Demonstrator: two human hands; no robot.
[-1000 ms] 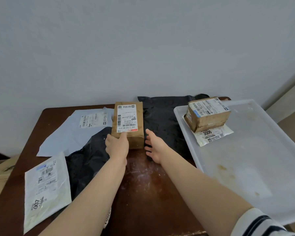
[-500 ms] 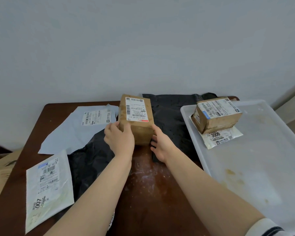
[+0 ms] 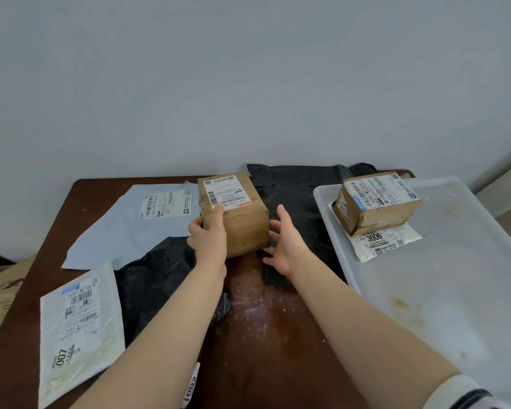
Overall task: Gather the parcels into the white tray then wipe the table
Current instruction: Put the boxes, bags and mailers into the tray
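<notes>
You wore the only camera on your head. It faced forward and down, close over the table, taking in its far edge and the wall behind it.

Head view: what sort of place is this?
Likely an indoor parcel-sorting spot, home or small office, can't tell which: a brown wooden table against a bare wall, courier-labelled parcels like the cardboard box and white mailer, and a white tray collecting them.
</notes>
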